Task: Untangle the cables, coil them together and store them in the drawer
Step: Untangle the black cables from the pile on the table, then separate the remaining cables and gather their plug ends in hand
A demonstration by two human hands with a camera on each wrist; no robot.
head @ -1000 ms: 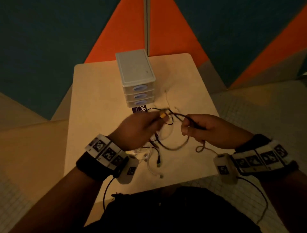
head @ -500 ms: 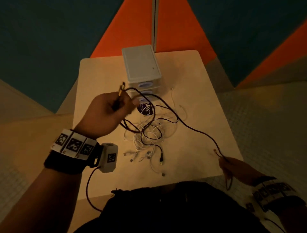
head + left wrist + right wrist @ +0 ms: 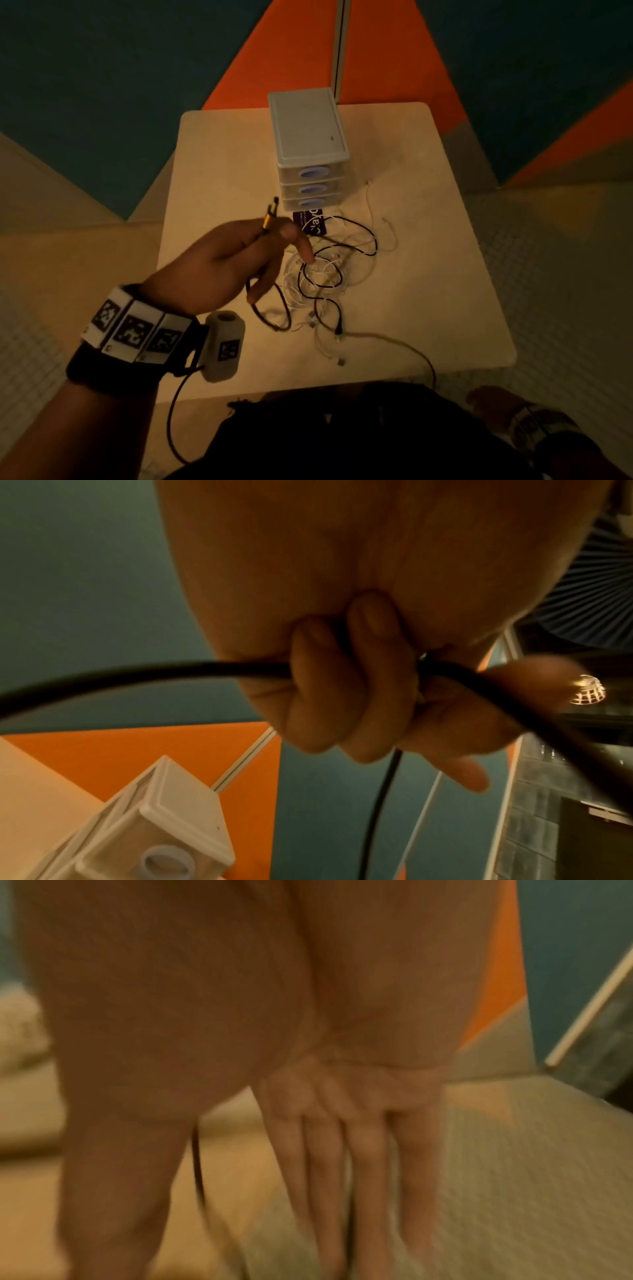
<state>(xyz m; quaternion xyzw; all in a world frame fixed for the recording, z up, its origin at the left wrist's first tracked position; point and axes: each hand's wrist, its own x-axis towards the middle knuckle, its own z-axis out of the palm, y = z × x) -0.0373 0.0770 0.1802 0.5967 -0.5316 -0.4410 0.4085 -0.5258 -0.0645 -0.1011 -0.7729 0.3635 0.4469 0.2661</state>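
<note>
My left hand [image 3: 239, 257] is raised over the table's left half and grips a black cable [image 3: 255, 305] just below its yellow-banded plug [image 3: 269, 216], which points up. In the left wrist view the fingers [image 3: 342, 691] curl round that cable [image 3: 137, 672]. A tangle of black and white cables [image 3: 325, 274] lies in front of the white three-drawer unit [image 3: 308, 137], whose drawers are closed. One strand [image 3: 394, 342] trails over the near table edge. My right hand [image 3: 489, 404] hangs below that edge with straight fingers [image 3: 363, 1150]; a dark strand [image 3: 198, 1172] passes beside the thumb.
The pale wooden table [image 3: 222, 171] has bare surface on its left and right sides. A purple card [image 3: 310, 222] lies under the drawer unit's front. Teal and orange wall panels stand behind, and tiled floor lies to the right.
The right hand has dropped lower, below the table's near edge, and its fingers have straightened. The long cable, stretched before, now lies slack on the table. The left hand keeps the plug end raised.
</note>
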